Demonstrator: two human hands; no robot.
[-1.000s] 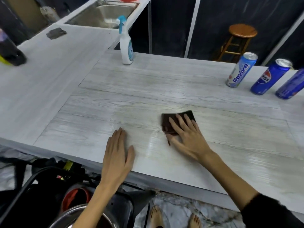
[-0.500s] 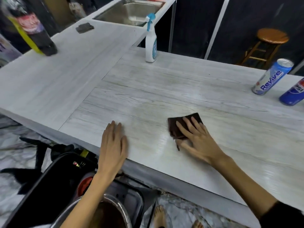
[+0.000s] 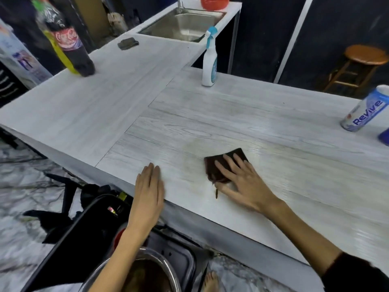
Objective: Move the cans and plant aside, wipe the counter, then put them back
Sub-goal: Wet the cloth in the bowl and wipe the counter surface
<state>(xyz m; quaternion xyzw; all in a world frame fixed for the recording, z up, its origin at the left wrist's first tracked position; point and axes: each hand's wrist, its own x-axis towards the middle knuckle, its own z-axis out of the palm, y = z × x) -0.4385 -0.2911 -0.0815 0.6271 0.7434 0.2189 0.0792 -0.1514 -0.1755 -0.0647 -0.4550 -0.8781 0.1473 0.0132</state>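
My right hand (image 3: pixel 242 182) presses flat on a dark brown cloth (image 3: pixel 219 165) on the pale wood-grain counter (image 3: pixel 210 127); the fingers are spread over the cloth. My left hand (image 3: pixel 149 186) lies flat and empty at the counter's near edge, to the left of the cloth. A light blue "Revive" can (image 3: pixel 366 110) stands at the far right. The corner of a dark blue can (image 3: pixel 384 137) shows at the right frame edge. No plant is in view.
A white spray bottle (image 3: pixel 209 64) stands at the counter's back edge. A cola bottle (image 3: pixel 69 45) and a small dark rag (image 3: pixel 127 43) are on the left counter wing, before a steel sink (image 3: pixel 185 24). A wooden stool (image 3: pixel 357 66) stands behind; a metal bowl (image 3: pixel 145 270) below.
The view has swung left: the cans slid toward the right frame edge and the cola bottle came into view. The right hand and cloth shifted slightly left on the counter.
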